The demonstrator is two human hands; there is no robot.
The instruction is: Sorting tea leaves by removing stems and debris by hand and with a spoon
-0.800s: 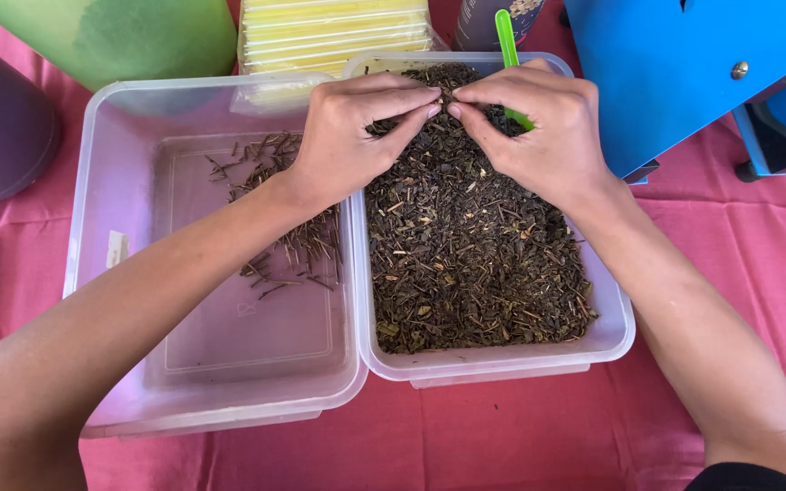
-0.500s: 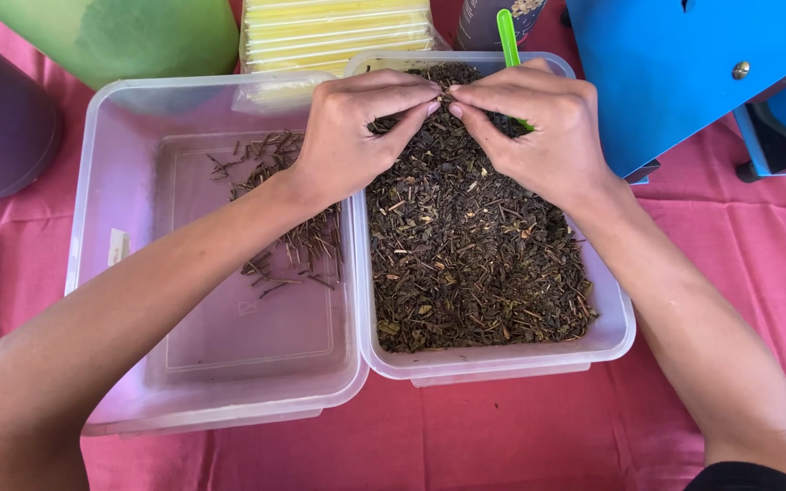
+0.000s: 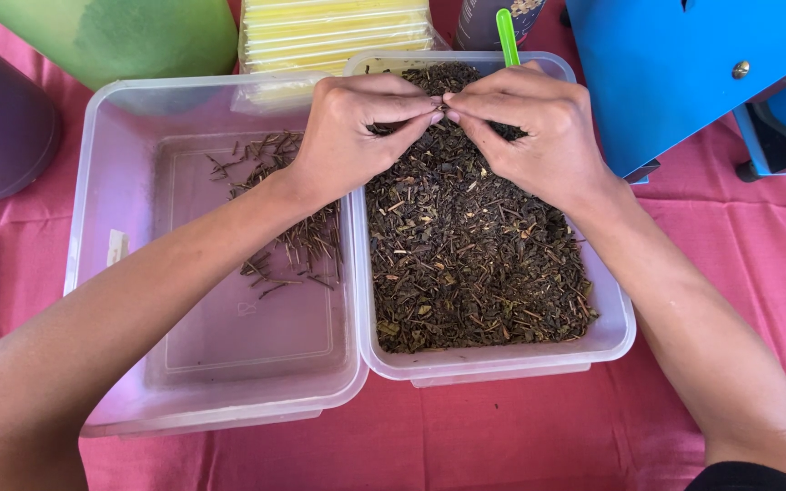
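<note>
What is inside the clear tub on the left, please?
The left tub holds a thin scatter of brown stems near its right wall. The left hand and forearm cover part of them.

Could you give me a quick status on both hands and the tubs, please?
Left hand and right hand pinching together over the leaf tub. Stems in left tub. Nothing blocking.

Dark brown dried leaves [image 3: 466, 264] fill a clear tub [image 3: 611, 341] on plain pink cloth [image 3: 502, 436].
</note>
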